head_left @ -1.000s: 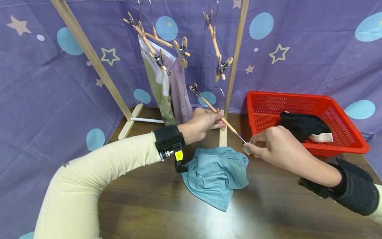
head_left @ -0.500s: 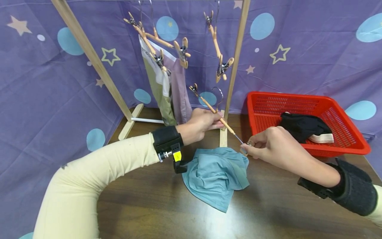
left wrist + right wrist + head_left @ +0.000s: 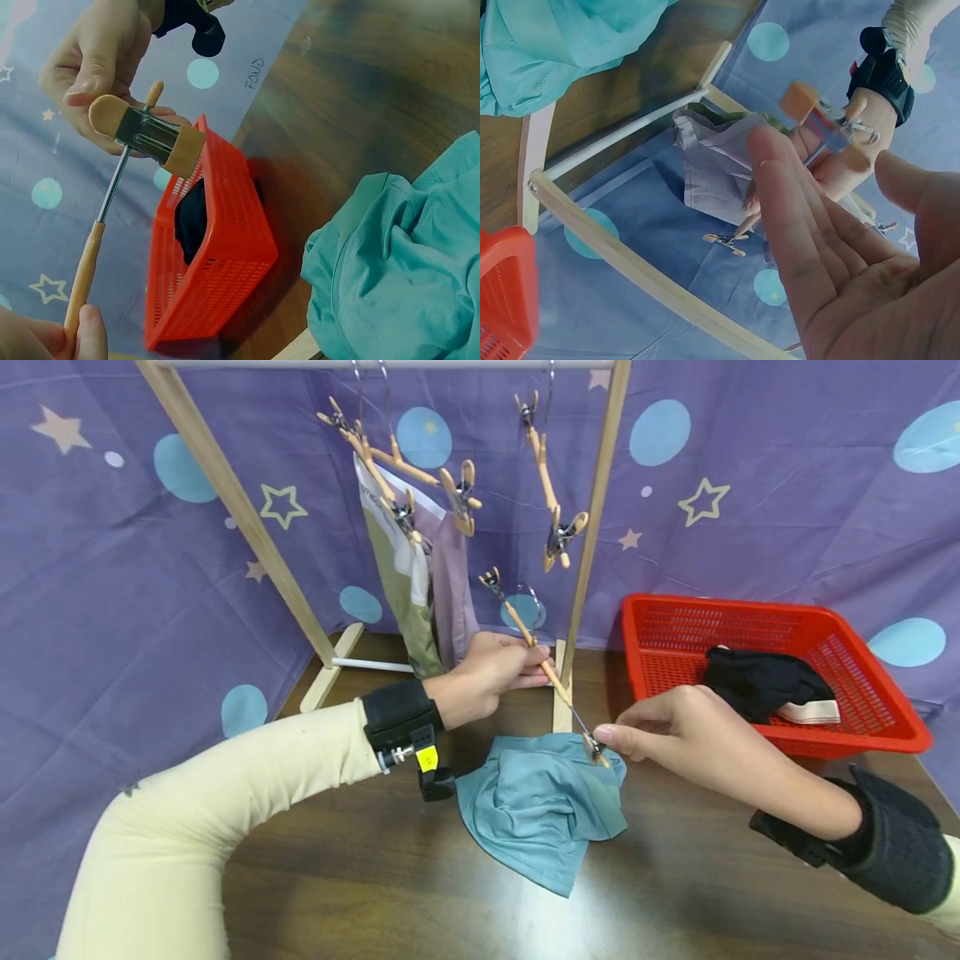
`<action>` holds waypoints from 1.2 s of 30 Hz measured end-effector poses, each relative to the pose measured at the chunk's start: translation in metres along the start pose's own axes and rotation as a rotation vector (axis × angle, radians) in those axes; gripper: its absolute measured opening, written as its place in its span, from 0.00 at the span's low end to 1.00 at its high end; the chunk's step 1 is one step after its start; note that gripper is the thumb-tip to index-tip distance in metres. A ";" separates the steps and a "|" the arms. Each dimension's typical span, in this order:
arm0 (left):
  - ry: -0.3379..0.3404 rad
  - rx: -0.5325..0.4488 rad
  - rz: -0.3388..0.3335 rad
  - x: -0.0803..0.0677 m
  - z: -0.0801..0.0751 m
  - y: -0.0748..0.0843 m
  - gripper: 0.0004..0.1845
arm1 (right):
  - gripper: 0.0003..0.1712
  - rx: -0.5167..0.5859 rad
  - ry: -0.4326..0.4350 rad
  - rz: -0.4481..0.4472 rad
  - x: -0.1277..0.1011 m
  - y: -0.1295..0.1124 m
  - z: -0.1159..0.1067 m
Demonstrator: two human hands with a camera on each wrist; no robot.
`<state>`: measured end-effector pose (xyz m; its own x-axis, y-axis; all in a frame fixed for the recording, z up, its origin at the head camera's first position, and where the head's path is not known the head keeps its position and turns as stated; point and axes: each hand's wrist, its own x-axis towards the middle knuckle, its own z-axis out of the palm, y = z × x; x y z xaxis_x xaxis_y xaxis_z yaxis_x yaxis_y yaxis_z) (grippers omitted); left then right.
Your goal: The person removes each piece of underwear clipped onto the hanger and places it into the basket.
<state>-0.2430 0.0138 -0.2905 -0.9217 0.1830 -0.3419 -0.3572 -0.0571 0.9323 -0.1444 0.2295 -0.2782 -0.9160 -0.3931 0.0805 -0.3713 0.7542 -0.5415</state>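
Observation:
My left hand (image 3: 491, 670) holds a wooden clip hanger (image 3: 517, 620) by the middle of its bar, hook upward. The hanger slants down to the right. At its lower end is a wood-and-metal clip (image 3: 154, 139) on a thin metal rod. My right hand (image 3: 671, 727) is right beside that clip. In the right wrist view, the thumb and the extended fingers (image 3: 787, 202) stand apart, with the clip (image 3: 829, 124) beyond them and not gripped. Below the hanger, a crumpled teal garment (image 3: 536, 810) lies on the table, partly overlapped by the clip in the head view.
A wooden rack (image 3: 592, 518) stands behind the hands. From its rail hang several clip hangers (image 3: 543, 472), one bearing a mauve garment (image 3: 450, 585) and an olive one (image 3: 390, 560). A red basket (image 3: 750, 606) at right contains a black garment (image 3: 765, 681).
The hanger has swung so its lower end moved left and down over the teal garment. The right fingers, which pinched its clip, have come off it. The left hand shifted slightly left.

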 end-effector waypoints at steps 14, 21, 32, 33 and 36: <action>-0.012 0.071 0.056 -0.027 -0.020 0.028 0.14 | 0.12 -0.010 0.000 0.004 -0.004 0.006 0.000; 0.016 0.156 0.085 -0.045 -0.025 0.047 0.14 | 0.15 -0.005 -0.042 0.035 -0.005 0.011 0.003; 0.035 0.231 0.163 -0.069 -0.024 0.075 0.14 | 0.14 0.008 -0.120 -0.053 -0.005 0.029 0.015; 0.034 0.231 0.168 -0.071 -0.023 0.077 0.14 | 0.14 0.010 -0.124 -0.060 -0.005 0.030 0.016; 0.030 0.229 0.185 -0.077 -0.021 0.083 0.14 | 0.13 0.014 -0.131 -0.073 -0.006 0.033 0.018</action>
<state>-0.2048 -0.0257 -0.1891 -0.9732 0.1611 -0.1640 -0.1426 0.1365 0.9803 -0.1486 0.2469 -0.3119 -0.8583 -0.5130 0.0106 -0.4335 0.7139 -0.5499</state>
